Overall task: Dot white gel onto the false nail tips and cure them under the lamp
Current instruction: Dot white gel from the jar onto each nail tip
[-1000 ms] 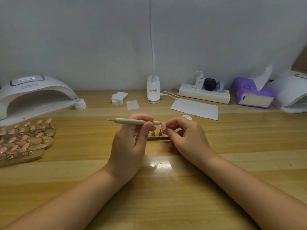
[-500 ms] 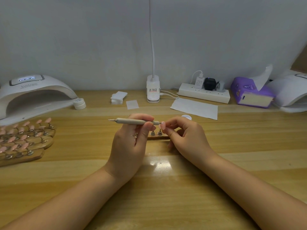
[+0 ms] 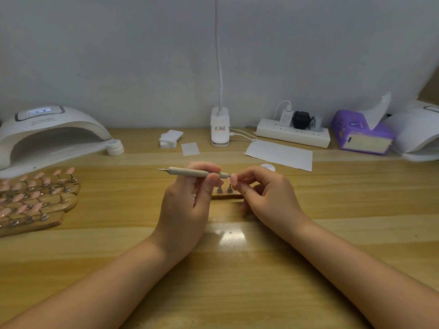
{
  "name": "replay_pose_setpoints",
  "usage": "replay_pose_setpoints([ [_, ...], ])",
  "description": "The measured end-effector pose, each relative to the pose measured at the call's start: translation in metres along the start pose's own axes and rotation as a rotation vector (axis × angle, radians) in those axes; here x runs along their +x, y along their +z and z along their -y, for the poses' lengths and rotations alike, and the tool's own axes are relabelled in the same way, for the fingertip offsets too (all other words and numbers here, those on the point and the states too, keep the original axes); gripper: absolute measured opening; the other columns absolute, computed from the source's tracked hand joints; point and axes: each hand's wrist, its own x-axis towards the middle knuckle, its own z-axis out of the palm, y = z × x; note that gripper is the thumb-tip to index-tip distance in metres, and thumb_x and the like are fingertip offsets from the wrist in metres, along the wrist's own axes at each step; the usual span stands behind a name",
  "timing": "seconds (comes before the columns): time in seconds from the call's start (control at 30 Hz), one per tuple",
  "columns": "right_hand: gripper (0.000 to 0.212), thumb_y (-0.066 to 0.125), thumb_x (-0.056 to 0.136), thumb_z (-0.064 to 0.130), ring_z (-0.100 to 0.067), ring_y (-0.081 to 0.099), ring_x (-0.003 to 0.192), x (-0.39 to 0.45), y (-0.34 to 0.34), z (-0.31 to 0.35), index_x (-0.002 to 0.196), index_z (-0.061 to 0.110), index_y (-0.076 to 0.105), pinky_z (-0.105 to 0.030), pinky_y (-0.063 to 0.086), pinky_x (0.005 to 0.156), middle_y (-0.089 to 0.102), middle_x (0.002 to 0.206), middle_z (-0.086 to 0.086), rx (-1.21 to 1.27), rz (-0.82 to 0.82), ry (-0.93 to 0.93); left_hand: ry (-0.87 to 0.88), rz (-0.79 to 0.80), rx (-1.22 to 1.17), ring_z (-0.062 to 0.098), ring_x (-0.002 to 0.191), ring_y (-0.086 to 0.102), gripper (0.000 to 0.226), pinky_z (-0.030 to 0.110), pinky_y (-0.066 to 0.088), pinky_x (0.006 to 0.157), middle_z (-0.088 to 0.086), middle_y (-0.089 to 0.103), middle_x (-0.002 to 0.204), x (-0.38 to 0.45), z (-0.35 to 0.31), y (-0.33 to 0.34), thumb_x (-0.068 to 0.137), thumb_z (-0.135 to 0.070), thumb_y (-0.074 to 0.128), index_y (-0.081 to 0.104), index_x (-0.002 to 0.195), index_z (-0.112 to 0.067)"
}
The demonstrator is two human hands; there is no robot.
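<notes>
My left hand grips a beige dotting pen held level, its right tip touching a pink false nail tip. My right hand pinches that nail tip between thumb and forefinger. Below the fingers lies a small wooden holder strip with metal stands, partly hidden by both hands. A small white gel pot peeks out behind my right hand. The white curing lamp stands at the far left, its display lit.
Wooden strips with several pink nail tips lie at the left. A white jar, cotton pads, a desk lamp base, paper sheet, power strip, purple tissue pack and a second lamp line the back.
</notes>
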Motion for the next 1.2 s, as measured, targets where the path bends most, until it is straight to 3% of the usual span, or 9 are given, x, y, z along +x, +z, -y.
replay_pose_setpoints([
  [0.17,0.008,0.067,0.089,0.018,-0.021,0.064,0.050,-0.0003,0.0000,0.0002,0.087,0.025,0.069,-0.045,0.054,0.052,0.068,0.081,0.008,0.023,0.000,0.010,-0.004,0.000,0.012,0.003,0.084,0.067,0.012,0.016,0.052,0.073,-0.010,0.066,0.088,-0.0005,0.0005,0.0004,0.095,-0.017,0.052,0.056,0.103,-0.025],
  [0.53,0.012,0.068,0.089,0.016,-0.009,0.064,0.060,-0.0006,-0.0007,0.0007,0.087,0.028,0.069,-0.040,0.055,0.056,0.069,0.081,0.010,0.006,0.007,-0.009,-0.013,0.003,0.018,0.003,0.084,0.067,0.011,0.018,0.053,0.073,-0.009,0.066,0.088,0.0000,0.0011,0.0002,0.094,-0.016,0.052,0.056,0.102,-0.023],
  [0.73,0.015,0.068,0.089,0.015,-0.014,0.065,0.058,-0.0003,-0.0008,-0.0009,0.086,0.030,0.068,-0.040,0.055,0.055,0.070,0.083,0.008,-0.005,0.013,-0.012,-0.003,0.019,0.020,0.005,0.085,0.067,0.012,0.020,0.054,0.074,-0.007,0.066,0.090,-0.0003,0.0006,-0.0001,0.094,-0.018,0.052,0.056,0.102,-0.026],
  [0.93,0.003,0.067,0.089,0.023,-0.024,0.065,0.059,0.0007,-0.0007,-0.0001,0.089,0.023,0.070,-0.043,0.054,0.059,0.070,0.082,0.007,-0.002,0.006,0.020,0.029,-0.014,-0.027,0.009,0.086,0.068,0.012,0.024,0.055,0.075,-0.008,0.066,0.095,0.0003,-0.0015,-0.0013,0.096,-0.027,0.049,0.055,0.105,-0.027],
  [1.2,0.009,0.066,0.089,0.024,-0.028,0.065,0.060,0.0008,-0.0017,0.0020,0.093,0.018,0.070,-0.048,0.054,0.064,0.070,0.085,0.004,0.002,0.008,0.046,0.020,-0.023,-0.041,0.009,0.086,0.068,0.012,0.025,0.056,0.074,-0.007,0.066,0.093,0.0005,-0.0011,-0.0011,0.096,-0.027,0.049,0.056,0.105,-0.027],
])
